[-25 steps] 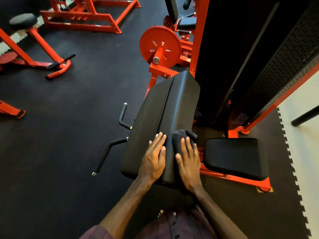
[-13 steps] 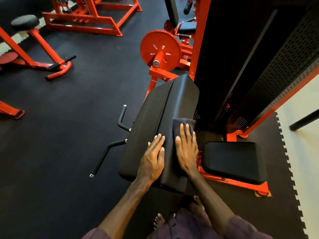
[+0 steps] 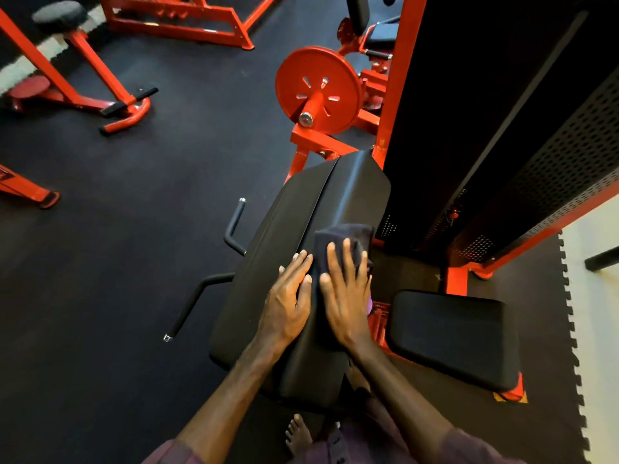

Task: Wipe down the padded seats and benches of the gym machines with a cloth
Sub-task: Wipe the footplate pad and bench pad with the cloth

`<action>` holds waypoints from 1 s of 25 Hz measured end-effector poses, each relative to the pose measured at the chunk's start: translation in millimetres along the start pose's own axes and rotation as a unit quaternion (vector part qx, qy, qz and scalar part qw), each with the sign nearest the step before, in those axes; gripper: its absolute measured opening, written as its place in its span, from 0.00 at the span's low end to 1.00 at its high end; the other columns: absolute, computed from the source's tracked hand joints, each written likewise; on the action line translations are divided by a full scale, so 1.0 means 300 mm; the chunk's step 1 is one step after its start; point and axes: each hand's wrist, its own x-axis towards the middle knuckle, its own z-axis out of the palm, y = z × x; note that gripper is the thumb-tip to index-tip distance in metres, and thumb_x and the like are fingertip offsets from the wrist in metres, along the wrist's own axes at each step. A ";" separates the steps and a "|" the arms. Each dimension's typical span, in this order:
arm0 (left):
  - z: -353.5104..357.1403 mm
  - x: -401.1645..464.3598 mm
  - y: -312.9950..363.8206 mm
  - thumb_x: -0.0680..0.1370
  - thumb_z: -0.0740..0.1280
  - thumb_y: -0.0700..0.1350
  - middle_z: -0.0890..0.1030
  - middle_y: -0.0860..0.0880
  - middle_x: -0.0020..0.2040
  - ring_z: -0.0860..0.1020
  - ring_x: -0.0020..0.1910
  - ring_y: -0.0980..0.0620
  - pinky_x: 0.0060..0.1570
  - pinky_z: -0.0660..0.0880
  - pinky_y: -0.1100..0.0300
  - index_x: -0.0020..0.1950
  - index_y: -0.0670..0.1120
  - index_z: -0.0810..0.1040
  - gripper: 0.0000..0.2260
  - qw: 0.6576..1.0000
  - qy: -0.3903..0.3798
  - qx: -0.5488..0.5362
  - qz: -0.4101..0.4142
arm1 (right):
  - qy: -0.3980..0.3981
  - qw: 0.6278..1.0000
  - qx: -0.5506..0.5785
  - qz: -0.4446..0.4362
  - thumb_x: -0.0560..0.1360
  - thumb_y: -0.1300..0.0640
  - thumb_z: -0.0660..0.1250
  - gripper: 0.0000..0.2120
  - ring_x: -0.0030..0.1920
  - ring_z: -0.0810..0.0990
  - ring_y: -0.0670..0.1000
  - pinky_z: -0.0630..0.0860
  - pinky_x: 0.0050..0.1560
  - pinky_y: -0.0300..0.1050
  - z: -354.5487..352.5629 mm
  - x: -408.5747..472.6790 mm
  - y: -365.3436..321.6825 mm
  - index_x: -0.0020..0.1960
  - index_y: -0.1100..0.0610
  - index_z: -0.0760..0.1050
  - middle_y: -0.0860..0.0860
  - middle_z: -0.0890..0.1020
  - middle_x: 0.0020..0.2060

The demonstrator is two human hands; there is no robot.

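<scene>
A large black padded bench [image 3: 301, 212] with a seam down its length slopes away from me in the middle of the view. My right hand [image 3: 345, 296] lies flat with straight fingers on a dark cloth [image 3: 348, 232], pressing it onto the pad's right half. Beside it, my left hand [image 3: 289, 301] rests flat on the pad with fingers spread, just left of the seam. A smaller black padded seat [image 3: 449, 336] sits lower at the right on a red frame.
A black weight-stack tower [image 3: 485, 122] with red uprights rises right of the bench. A red weight plate [image 3: 318, 88] stands behind it. Two black handles [image 3: 207, 289] stick out at the bench's left. More red machines [image 3: 100, 88] stand on the dark rubber floor at left. My bare foot [image 3: 298, 433] shows below.
My right hand has slid the cloth forward up the pad's right half over the past second. The left hand has stayed flat in about the same spot.
</scene>
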 end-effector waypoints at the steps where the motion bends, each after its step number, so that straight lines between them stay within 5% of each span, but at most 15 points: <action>1: 0.007 0.022 0.006 0.86 0.58 0.45 0.68 0.51 0.82 0.61 0.81 0.61 0.82 0.59 0.45 0.81 0.48 0.69 0.22 1.000 0.002 -0.003 -0.002 | -0.016 0.999 -0.001 -0.046 0.87 0.39 0.43 0.29 0.85 0.40 0.58 0.46 0.80 0.73 0.005 -0.041 0.046 0.86 0.42 0.44 0.47 0.43 0.86; 4: 0.025 0.060 0.022 0.86 0.59 0.46 0.68 0.51 0.81 0.62 0.81 0.60 0.82 0.60 0.44 0.80 0.48 0.71 0.21 1.000 0.015 -0.009 -0.016 | -0.014 1.000 0.009 -0.021 0.87 0.38 0.43 0.28 0.85 0.42 0.57 0.50 0.78 0.75 -0.007 -0.036 0.184 0.85 0.40 0.44 0.46 0.45 0.86; 8: 0.044 0.086 0.037 0.87 0.60 0.46 0.68 0.51 0.81 0.62 0.81 0.60 0.82 0.60 0.43 0.80 0.47 0.71 0.21 0.999 0.028 0.003 -0.023 | 0.007 0.998 0.008 0.064 0.86 0.39 0.43 0.30 0.85 0.43 0.58 0.49 0.81 0.70 -0.028 0.239 0.094 0.86 0.46 0.48 0.46 0.44 0.86; 13: 0.068 0.145 0.058 0.86 0.60 0.46 0.69 0.50 0.81 0.63 0.81 0.59 0.81 0.61 0.41 0.80 0.47 0.71 0.21 0.999 0.032 0.018 -0.017 | -0.060 0.996 -0.011 -0.060 0.87 0.38 0.44 0.29 0.85 0.39 0.57 0.47 0.78 0.76 -0.053 0.062 0.201 0.86 0.44 0.49 0.45 0.44 0.86; 17: 0.076 0.170 0.067 0.86 0.60 0.46 0.70 0.50 0.81 0.63 0.81 0.58 0.80 0.63 0.42 0.80 0.48 0.71 0.21 0.999 0.041 0.033 -0.013 | -0.026 0.998 -0.030 0.052 0.86 0.39 0.44 0.29 0.85 0.41 0.58 0.48 0.78 0.76 -0.068 0.313 0.100 0.85 0.40 0.43 0.41 0.41 0.85; 22: 0.085 0.200 0.078 0.86 0.59 0.46 0.71 0.49 0.79 0.65 0.80 0.58 0.78 0.65 0.42 0.79 0.47 0.72 0.21 0.997 0.045 0.052 -0.028 | -0.058 0.990 -0.029 -0.122 0.87 0.41 0.47 0.28 0.85 0.40 0.59 0.43 0.79 0.75 -0.078 0.225 0.148 0.86 0.45 0.50 0.43 0.47 0.85; 25: 0.089 0.210 0.085 0.86 0.59 0.47 0.70 0.53 0.80 0.63 0.81 0.60 0.79 0.64 0.43 0.80 0.48 0.71 0.21 0.996 0.051 0.058 -0.033 | -0.026 0.999 -0.038 -0.009 0.85 0.36 0.40 0.30 0.85 0.39 0.55 0.48 0.78 0.76 -0.093 0.374 0.205 0.86 0.41 0.44 0.41 0.42 0.85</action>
